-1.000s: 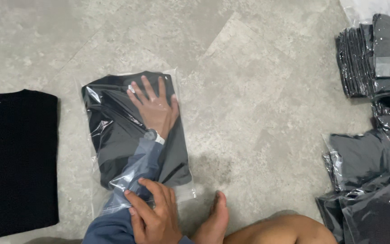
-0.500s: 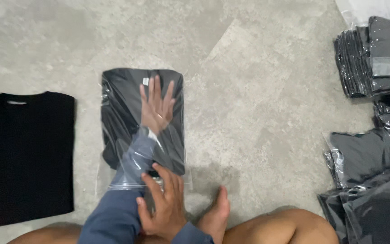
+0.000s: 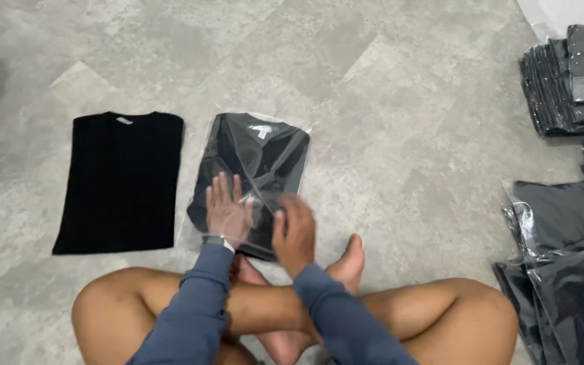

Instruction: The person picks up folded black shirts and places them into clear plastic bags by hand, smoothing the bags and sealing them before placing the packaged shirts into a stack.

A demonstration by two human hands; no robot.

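Since half a second ago both hands have drawn back to the near end of the bagged shirt (image 3: 255, 169), where before the left reached far up over it and the right sat clear of the dark fabric.

On the grey tiled floor (image 3: 386, 101) a loose black shirt (image 3: 123, 181) lies flat to the left, and stacks of bagged shirts (image 3: 569, 223) line the right edge.

The bagged shirt lies just beside the loose one, directly ahead of the crossed legs. It looks light, soft and floppy, its clear film slippery, so it is best taken by two edges or pressed flat.

The left hand (image 3: 226, 215) rests flat on its near left part, fingers straight and together. The right hand (image 3: 295, 233), blurred, lies on its near right edge, fingers loosely curled; whether it pinches the film I cannot tell.
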